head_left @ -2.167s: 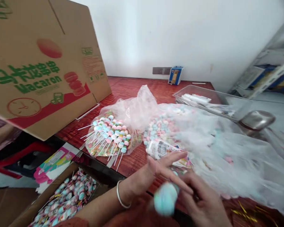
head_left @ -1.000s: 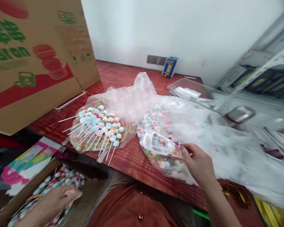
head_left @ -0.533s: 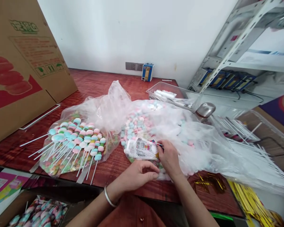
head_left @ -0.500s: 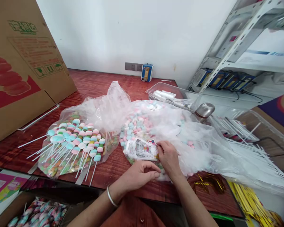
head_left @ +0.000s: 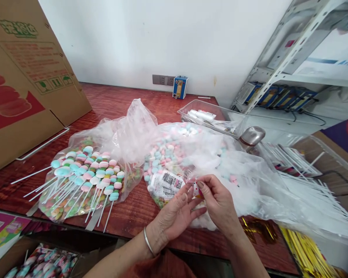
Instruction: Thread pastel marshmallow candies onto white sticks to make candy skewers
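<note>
A small clear plastic wrapper point(head_left: 196, 189) with red and yellow print is between my hands. My right hand point(head_left: 220, 202) pinches its upper edge between thumb and index finger. From the other side, my left hand point(head_left: 175, 218) has thumb and index finger at the wrapper's edge, its other fingers loosely spread. Just behind lies a stack of printed wrappers point(head_left: 166, 184) on a large bag of pastel marshmallows point(head_left: 162, 152). To the left, skewered candies point(head_left: 89, 170) on white sticks rest on a bag of gummy candies point(head_left: 55, 210).
A cardboard box point(head_left: 37, 77) stands at the left. Behind the bags are a clear plastic tray point(head_left: 188, 114) and a metal object point(head_left: 252, 136). White sticks point(head_left: 304, 189) and gold twist ties point(head_left: 307, 247) lie at the right. Wrapped candies fill a box point(head_left: 43, 262) below the table edge.
My right hand has lifted a wrapper off the stack and drawn it nearer. My left hand has turned palm up and come up to meet it. The view has shifted slightly.
</note>
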`<state>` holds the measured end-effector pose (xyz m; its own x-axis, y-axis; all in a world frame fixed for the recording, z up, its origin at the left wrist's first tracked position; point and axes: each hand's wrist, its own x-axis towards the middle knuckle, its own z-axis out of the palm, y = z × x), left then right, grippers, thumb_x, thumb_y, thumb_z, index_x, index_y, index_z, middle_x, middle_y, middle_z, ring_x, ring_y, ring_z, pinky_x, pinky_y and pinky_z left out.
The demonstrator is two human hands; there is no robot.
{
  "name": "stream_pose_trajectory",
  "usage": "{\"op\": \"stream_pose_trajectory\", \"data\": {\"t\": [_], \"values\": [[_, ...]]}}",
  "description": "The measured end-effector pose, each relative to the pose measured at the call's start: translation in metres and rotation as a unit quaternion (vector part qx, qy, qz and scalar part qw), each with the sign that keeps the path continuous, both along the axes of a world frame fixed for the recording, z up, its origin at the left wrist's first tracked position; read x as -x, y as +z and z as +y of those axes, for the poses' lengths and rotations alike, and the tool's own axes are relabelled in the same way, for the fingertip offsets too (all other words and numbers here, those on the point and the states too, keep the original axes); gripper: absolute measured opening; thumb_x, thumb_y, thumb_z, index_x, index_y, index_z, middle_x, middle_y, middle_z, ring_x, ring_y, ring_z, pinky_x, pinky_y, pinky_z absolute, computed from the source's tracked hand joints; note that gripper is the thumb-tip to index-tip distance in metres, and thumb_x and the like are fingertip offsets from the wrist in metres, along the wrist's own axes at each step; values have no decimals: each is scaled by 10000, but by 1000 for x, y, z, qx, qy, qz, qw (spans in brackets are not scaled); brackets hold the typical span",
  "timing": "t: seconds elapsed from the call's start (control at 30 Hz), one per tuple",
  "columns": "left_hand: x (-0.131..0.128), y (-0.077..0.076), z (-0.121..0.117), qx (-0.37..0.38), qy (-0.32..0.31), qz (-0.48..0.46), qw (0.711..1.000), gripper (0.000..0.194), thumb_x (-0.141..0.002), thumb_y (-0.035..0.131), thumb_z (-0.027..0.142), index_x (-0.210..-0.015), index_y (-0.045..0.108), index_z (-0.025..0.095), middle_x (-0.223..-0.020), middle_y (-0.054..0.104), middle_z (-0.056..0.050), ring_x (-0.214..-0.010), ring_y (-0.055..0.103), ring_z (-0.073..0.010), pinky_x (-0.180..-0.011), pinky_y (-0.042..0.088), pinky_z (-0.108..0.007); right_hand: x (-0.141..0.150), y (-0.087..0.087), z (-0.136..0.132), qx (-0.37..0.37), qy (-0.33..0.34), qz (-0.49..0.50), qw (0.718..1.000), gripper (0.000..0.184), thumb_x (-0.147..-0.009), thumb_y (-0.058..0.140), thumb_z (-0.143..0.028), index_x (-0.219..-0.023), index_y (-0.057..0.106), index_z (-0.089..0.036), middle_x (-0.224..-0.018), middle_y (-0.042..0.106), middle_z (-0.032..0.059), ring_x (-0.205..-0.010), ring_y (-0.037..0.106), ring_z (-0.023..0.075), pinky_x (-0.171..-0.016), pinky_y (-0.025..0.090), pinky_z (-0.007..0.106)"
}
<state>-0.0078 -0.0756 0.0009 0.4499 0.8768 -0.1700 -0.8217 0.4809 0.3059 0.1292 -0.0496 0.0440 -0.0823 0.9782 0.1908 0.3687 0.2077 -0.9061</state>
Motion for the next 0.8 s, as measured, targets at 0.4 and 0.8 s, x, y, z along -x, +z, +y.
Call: {"op": "stream_pose_trajectory", "data": {"t": [0.4, 0.8], "values": [[-2, 20, 2, 58, 165, 107, 979, 251, -657, 857, 170, -800, 651, 169, -798, 690, 7, -748, 658, -121, -698, 540, -243, 9, -16, -29, 162, -52, 351, 921, 377, -759, 786, -367, -1075, 648, -214, -912, 724, 27, -754, 639, 152, -664, 521, 260], [-3, 23, -6, 46, 212, 286, 933, 375, -591, 891, 314, -852, 665, 169, -792, 692, 5, -669, 637, -127, -573, 504, -223, 6, -12, -46, 94, -89, 176, 976, 326, -808, 698, -479, -683, 622, -188, -611, 593, -32, -576, 499, 132, -535, 401, 229]]}}
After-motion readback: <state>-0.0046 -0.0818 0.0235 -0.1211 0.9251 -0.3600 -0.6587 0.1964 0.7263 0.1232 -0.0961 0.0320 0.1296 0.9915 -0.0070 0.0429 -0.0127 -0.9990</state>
